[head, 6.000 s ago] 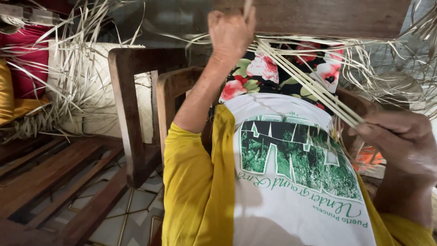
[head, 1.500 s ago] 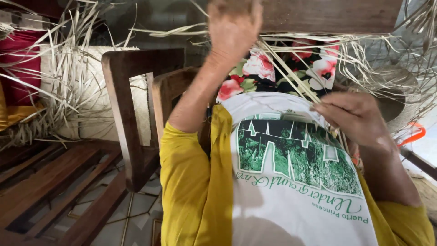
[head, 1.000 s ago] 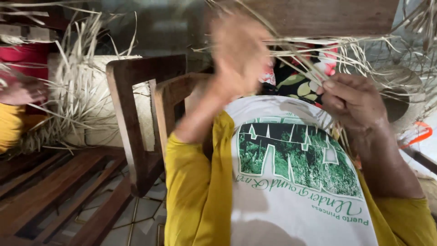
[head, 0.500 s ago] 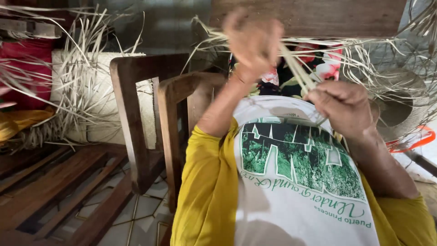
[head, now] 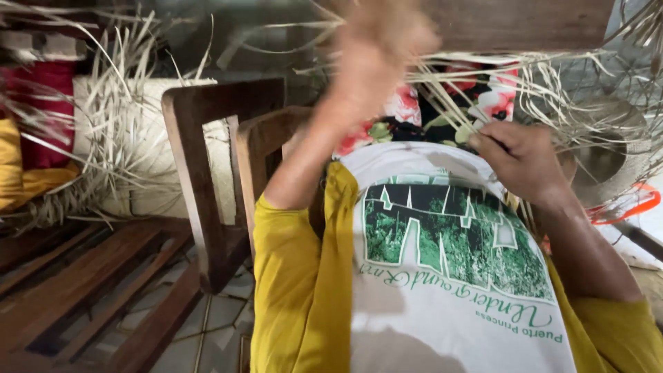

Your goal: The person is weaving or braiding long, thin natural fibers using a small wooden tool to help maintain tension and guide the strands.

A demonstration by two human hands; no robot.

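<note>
My right hand [head: 521, 162] is closed in a pinch on thin pale straw strips [head: 452, 103] over my lap, just above my white shirt [head: 442, 276] with its green print. The strips run up and left toward a fringe of loose straw [head: 545, 76] hanging under a wooden board [head: 511, 21]. My left hand [head: 376, 62] is raised in front of that board and is blurred by motion; its grip cannot be made out. Floral fabric [head: 407, 114] shows between the two hands.
Two wooden chair backs [head: 207, 173] stand close on my left. Behind them lie a pale woven mat with loose strips [head: 124, 138], a red cushion [head: 41, 103] and yellow cloth [head: 10, 159]. A woven hat [head: 608, 152] sits at the right. Wooden slats [head: 69, 276] and tiled floor [head: 214, 324] lie below.
My left hand has swung up and slightly left into a blur. My right hand has stayed near my chest, still pinching the strips. The view has shifted a little.
</note>
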